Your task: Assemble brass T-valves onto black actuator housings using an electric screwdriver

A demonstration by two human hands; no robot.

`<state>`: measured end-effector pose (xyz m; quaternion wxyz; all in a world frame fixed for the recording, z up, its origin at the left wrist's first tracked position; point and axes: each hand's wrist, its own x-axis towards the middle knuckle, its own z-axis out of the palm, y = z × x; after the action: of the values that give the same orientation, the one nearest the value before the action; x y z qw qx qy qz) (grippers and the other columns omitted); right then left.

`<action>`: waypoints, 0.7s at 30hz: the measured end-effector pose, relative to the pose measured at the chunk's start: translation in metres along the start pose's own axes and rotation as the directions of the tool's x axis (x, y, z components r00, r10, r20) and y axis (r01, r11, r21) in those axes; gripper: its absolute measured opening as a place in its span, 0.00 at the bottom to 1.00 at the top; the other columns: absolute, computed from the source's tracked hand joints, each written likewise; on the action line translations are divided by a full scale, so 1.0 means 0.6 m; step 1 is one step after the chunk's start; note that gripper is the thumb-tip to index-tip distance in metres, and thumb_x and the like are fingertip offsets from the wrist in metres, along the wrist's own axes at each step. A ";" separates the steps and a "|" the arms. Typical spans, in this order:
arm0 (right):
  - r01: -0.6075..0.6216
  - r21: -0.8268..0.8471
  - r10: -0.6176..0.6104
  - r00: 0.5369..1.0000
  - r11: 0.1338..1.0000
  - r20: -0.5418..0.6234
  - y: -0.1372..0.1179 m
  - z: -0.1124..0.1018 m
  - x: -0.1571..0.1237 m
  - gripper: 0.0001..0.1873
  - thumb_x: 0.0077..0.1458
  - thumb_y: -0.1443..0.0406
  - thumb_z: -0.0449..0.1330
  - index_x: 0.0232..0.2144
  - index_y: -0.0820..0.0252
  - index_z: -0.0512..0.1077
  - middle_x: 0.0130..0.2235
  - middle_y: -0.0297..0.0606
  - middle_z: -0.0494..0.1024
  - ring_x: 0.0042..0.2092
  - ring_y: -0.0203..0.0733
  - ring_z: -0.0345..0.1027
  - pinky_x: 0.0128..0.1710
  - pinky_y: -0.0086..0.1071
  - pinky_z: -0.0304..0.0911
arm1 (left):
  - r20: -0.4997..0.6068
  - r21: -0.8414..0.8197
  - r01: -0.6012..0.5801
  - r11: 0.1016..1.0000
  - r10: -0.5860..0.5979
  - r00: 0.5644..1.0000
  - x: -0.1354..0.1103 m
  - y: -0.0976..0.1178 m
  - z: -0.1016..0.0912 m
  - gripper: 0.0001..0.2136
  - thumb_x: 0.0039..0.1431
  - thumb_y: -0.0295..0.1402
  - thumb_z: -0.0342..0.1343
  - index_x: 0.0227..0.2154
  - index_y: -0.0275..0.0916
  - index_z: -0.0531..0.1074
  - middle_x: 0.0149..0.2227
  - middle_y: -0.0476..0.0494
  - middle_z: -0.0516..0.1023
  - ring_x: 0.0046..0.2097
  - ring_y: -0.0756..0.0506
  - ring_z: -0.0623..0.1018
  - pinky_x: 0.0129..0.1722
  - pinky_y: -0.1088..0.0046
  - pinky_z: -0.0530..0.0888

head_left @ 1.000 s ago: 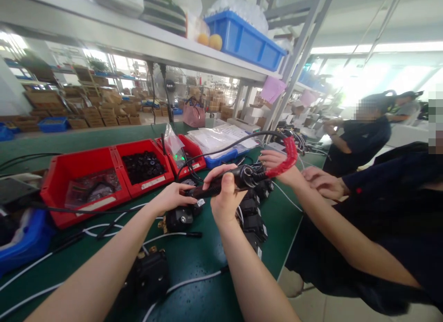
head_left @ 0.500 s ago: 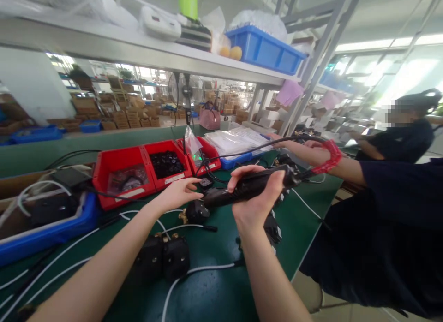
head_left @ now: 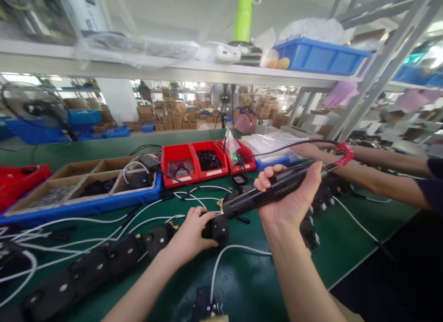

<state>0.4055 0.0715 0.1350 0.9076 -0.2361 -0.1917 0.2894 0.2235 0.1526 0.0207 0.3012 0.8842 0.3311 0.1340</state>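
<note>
My right hand (head_left: 294, 197) is wrapped round a black electric screwdriver (head_left: 270, 195) held nearly level above the green bench, its tip pointing left. A red strain relief (head_left: 342, 156) and a black cable leave its rear end. My left hand (head_left: 194, 234) grips a small black part with a brass fitting (head_left: 216, 227) on the bench, right under the driver's tip. A row of similar black parts (head_left: 104, 262) with white cables runs off to the lower left.
Red bins (head_left: 200, 163) and a blue tray with cardboard dividers (head_left: 86, 188) stand behind my hands. A co-worker's forearms (head_left: 380, 174) reach over the bench at right, among more black parts. A shelf above carries a blue crate (head_left: 318, 56) and a green bottle (head_left: 243, 17).
My view has swung left. My left hand dropped from the driver's tip onto a black part on the bench. The driver stayed in my right hand and tilted tip-down.
</note>
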 end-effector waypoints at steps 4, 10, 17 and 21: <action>0.027 -0.009 -0.026 0.994 1.000 0.104 0.017 0.024 -0.042 0.34 0.44 0.35 0.66 0.22 0.61 0.71 0.20 0.33 0.72 0.16 0.32 0.62 0.14 0.25 0.55 | -0.134 -0.016 0.004 1.000 -0.006 0.991 0.015 0.009 0.028 0.29 0.44 0.33 0.74 0.52 0.43 0.76 0.53 0.38 0.72 0.57 0.34 0.71 0.60 0.51 0.72; 0.090 0.010 -0.085 0.892 0.996 0.443 0.050 0.063 -0.111 0.30 0.53 0.39 0.63 0.23 0.60 0.76 0.21 0.35 0.75 0.16 0.35 0.65 0.17 0.27 0.61 | -0.262 -0.028 -0.019 0.999 0.011 0.965 -0.053 0.004 -0.011 0.29 0.51 0.30 0.70 0.57 0.43 0.71 0.57 0.39 0.74 0.60 0.37 0.73 0.63 0.54 0.71; 0.126 0.092 -0.155 0.740 0.988 0.654 0.092 0.098 -0.148 0.25 0.58 0.45 0.63 0.31 0.62 0.80 0.25 0.37 0.77 0.20 0.35 0.68 0.18 0.26 0.64 | -0.422 0.036 0.030 0.999 -0.012 0.907 -0.189 -0.063 -0.082 0.14 0.60 0.34 0.62 0.49 0.45 0.76 0.54 0.41 0.79 0.57 0.36 0.77 0.60 0.50 0.75; 0.130 0.036 -0.116 0.680 0.991 0.724 0.106 0.094 -0.156 0.25 0.58 0.44 0.63 0.34 0.61 0.81 0.27 0.38 0.78 0.21 0.35 0.68 0.20 0.27 0.64 | -0.448 0.060 0.108 0.992 -0.070 0.891 -0.197 -0.081 -0.100 0.21 0.59 0.39 0.63 0.55 0.46 0.73 0.57 0.42 0.78 0.59 0.37 0.76 0.62 0.53 0.74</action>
<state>0.2795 0.0776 0.1266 0.7735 -0.0977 -0.5520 0.2956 0.0848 0.1299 0.0327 0.1862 0.8258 0.4365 0.3046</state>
